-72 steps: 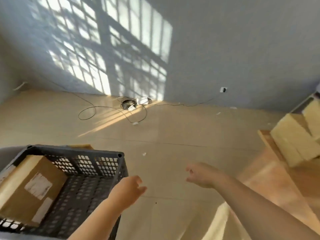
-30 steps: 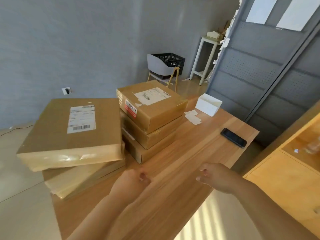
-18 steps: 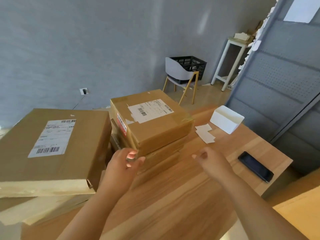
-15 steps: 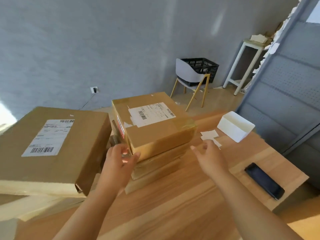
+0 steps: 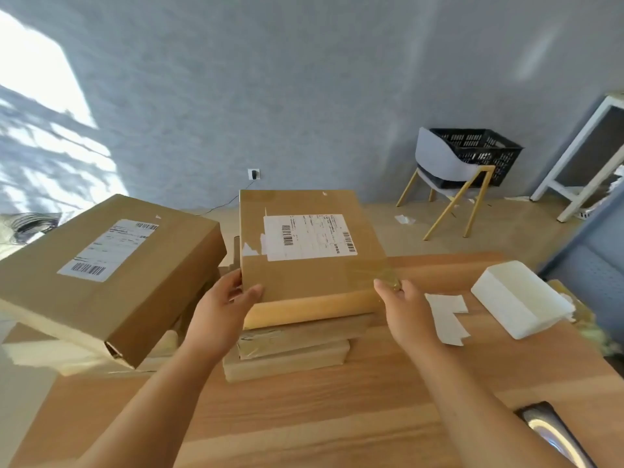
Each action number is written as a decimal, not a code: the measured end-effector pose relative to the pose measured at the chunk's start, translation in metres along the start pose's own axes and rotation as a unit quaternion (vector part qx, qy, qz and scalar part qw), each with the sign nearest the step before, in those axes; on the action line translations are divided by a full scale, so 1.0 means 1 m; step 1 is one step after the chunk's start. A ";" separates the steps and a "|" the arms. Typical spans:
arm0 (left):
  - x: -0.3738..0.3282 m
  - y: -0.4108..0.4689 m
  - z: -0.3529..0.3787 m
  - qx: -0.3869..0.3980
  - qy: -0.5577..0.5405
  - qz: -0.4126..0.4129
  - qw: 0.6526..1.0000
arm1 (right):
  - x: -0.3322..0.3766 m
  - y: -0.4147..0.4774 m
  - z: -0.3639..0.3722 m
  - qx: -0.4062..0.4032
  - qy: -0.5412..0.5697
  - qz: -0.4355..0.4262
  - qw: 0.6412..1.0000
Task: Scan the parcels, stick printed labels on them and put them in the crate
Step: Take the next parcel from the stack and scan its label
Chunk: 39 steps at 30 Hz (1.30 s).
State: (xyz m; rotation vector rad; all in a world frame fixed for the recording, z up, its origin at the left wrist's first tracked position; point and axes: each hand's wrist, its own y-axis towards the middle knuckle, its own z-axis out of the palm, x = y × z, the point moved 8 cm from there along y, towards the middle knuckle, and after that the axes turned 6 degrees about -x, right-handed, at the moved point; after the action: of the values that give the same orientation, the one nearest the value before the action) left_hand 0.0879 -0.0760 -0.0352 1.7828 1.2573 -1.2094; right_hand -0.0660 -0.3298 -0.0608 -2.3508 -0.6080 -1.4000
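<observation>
A brown cardboard parcel (image 5: 310, 251) with a white barcode label tops a stack of three on the wooden table (image 5: 337, 410). My left hand (image 5: 224, 307) grips its near left corner, thumb on the top face. My right hand (image 5: 403, 307) holds its near right corner at the taped edge. A larger parcel (image 5: 111, 271) with its own label lies on another stack to the left. Loose white labels (image 5: 447, 314) lie on the table right of my right hand. A black crate (image 5: 479, 153) sits on a grey chair (image 5: 442, 170) by the far wall.
A white box (image 5: 520, 298) stands on the table at the right, a dark phone (image 5: 553, 434) near the front right edge. A white stool frame (image 5: 580, 160) is at the far right. Cables lie on the floor at the far left.
The view swung from the floor crate to the table. Both hands reached forward and have taken hold of the top parcel's near corners.
</observation>
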 end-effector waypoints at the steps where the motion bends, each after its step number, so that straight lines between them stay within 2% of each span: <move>1: -0.002 -0.005 0.000 -0.007 -0.002 0.009 1.000 | -0.002 -0.004 -0.004 -0.004 0.018 -0.004 1.000; 4: -0.007 -0.025 0.001 -0.019 -0.013 0.029 0.999 | -0.013 -0.020 -0.022 -0.030 0.071 -0.010 0.997; 8: -0.013 -0.063 0.011 0.007 -0.040 0.056 0.998 | -0.036 -0.049 -0.051 -0.063 0.121 -0.003 0.991; 13: 0.000 -0.125 0.020 0.046 -0.036 0.071 0.996 | -0.073 -0.105 -0.090 -0.063 0.136 0.009 0.989; 17: 0.030 -0.180 0.031 0.055 -0.028 0.035 0.998 | -0.111 -0.148 -0.121 -0.060 0.107 0.026 0.992; 23: 0.087 -0.250 0.069 0.106 -0.033 -0.071 0.991 | -0.172 -0.187 -0.159 -0.060 0.057 0.068 0.994; 29: 0.123 -0.282 0.105 0.161 0.047 -0.119 0.979 | -0.215 -0.192 -0.170 -0.032 -0.007 0.130 0.991; 32: 0.130 -0.282 0.119 0.185 0.109 -0.115 0.970 | -0.229 -0.182 -0.171 -0.009 -0.059 0.140 0.988; 35: 0.123 -0.268 0.123 0.152 0.179 -0.084 0.968 | -0.248 -0.162 -0.169 0.047 -0.083 0.159 0.983; 39: 0.102 -0.247 0.131 0.093 0.285 0.002 0.954 | -0.260 -0.129 -0.168 0.124 -0.136 0.170 0.968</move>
State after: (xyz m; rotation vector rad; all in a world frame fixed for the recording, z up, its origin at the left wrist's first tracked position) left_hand -0.1735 -0.0696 -0.1770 2.3818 1.4805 -0.8530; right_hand -0.3681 -0.3506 -0.2058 -2.3192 -0.3947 -0.8114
